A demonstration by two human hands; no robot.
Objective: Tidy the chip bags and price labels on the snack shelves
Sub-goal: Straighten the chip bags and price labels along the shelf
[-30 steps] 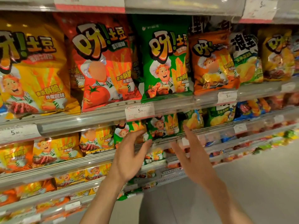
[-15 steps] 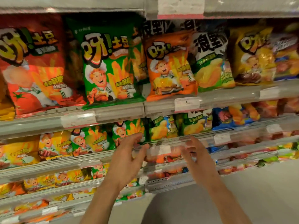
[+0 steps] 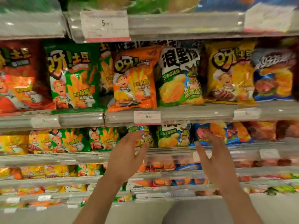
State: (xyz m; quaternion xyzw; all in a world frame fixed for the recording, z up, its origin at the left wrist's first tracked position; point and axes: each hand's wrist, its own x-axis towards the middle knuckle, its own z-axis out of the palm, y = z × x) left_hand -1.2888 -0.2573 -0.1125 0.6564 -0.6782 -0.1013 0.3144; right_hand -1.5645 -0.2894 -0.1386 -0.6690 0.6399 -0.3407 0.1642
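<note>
Chip bags stand in rows on several shelves. At eye level I see a green bag (image 3: 72, 78), an orange bag (image 3: 134, 80), a white and green corn bag (image 3: 179, 78) and a yellow bag (image 3: 229, 73). A price label (image 3: 147, 117) hangs on the rail under the orange bag. My left hand (image 3: 127, 154) is open, fingers spread, in front of a small green bag (image 3: 146, 136) one shelf lower. My right hand (image 3: 215, 157) is open too, raised before a blue bag (image 3: 203, 132) and the rail below it. Neither hand holds anything.
A large price label (image 3: 105, 25) hangs on the top rail (image 3: 186, 25). More labels sit on the rails at left (image 3: 45, 121) and right (image 3: 246, 113). Lower shelves (image 3: 48, 178) hold small bags. Pale floor (image 3: 145, 214) shows below. The picture is motion-blurred.
The view has shifted right and upward along the shelves. Both hands have risen and moved right with it, staying open in front of the second shelf.
</note>
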